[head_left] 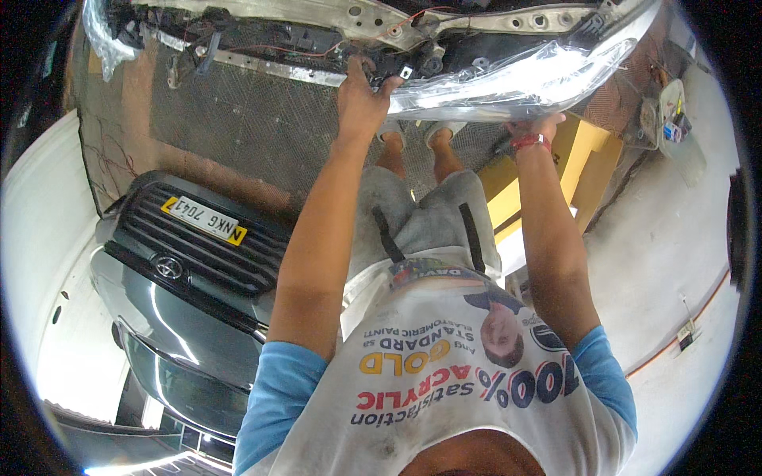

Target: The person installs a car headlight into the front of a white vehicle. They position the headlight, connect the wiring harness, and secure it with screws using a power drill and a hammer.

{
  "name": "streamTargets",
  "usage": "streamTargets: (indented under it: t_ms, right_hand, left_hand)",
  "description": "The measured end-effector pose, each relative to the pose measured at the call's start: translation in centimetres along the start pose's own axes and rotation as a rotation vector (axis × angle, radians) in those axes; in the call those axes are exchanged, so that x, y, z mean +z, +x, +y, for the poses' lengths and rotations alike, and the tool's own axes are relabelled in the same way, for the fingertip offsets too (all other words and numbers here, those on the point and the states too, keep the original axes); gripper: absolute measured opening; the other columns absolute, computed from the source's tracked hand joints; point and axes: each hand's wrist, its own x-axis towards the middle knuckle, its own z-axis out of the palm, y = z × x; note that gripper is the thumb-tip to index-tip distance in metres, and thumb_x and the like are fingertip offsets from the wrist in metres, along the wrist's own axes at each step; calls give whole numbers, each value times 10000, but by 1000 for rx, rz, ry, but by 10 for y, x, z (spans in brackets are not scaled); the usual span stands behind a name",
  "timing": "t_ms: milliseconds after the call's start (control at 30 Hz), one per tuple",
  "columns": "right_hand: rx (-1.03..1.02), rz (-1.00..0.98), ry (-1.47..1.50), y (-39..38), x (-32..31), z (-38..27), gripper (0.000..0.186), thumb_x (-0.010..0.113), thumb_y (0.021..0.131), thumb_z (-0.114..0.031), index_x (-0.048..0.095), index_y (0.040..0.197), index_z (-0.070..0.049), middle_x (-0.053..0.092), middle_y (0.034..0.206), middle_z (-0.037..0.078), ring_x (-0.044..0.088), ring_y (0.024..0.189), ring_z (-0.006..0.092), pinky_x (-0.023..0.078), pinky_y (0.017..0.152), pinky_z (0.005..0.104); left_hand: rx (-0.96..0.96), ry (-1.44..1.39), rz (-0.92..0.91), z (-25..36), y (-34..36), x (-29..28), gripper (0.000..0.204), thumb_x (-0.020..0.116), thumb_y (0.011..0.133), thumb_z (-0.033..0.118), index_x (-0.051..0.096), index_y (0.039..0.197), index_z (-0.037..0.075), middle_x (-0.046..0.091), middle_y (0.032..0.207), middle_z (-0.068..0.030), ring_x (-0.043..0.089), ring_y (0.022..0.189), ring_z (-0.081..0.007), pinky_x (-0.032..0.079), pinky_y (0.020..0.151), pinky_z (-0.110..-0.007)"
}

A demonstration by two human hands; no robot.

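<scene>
A car headlight wrapped in clear plastic film lies along the right side of the car's exposed front end, glare washing out part of its lens. My left hand is at its inner end, thumb and forefinger apart around the dark mounting part there; the other fingers are partly hidden. Under the outer part of the lamp, my right hand holds it from below, with most fingers hidden behind the housing. A red band circles my right wrist. Beside my left fingers are dark brackets and thin red wires.
A pale metal crossmember spans the far side. At far left hangs another plastic-wrapped part. A dark car stands behind me on the left. Opened cardboard lies by my right forearm, and a clear container sits farther right.
</scene>
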Motion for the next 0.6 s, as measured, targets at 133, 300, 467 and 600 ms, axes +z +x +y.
streamTargets:
  t_ms: [133,300,467,600]
  right_hand:
    - [-11,-42,-16,3,-1,0,858,68,1001,-719,383,1547,-136,422,1564,162,520,1305,404,505,920,630]
    - [-99,-122,-24,21,-16,1,848,77,1009,-715,367,1549,-129,422,1574,155,516,1313,399,495,935,634]
    - [-165,-20,13,-43,-30,-12,732,314,1071,-592,382,1495,0,521,1467,219,561,1271,373,459,1041,526]
    - [-1039,-202,-386,-147,8,7,431,602,1038,-269,520,1372,-10,612,1281,164,628,1092,275,494,949,359]
  left_hand:
    - [-28,-48,8,3,0,-1,599,896,776,267,464,1140,68,684,902,-256,679,894,-485,507,742,-511]
    - [-78,-104,-26,8,0,-1,595,888,792,264,465,1160,67,689,954,-254,681,947,-466,521,812,-505]
    - [-108,-279,82,0,-17,-4,524,711,952,369,456,1261,31,656,1149,-248,622,1154,-367,463,1004,-466]
    - [-171,-511,151,13,-48,-31,376,503,1079,339,461,1262,13,641,1259,-224,607,1173,-306,427,1051,-438]
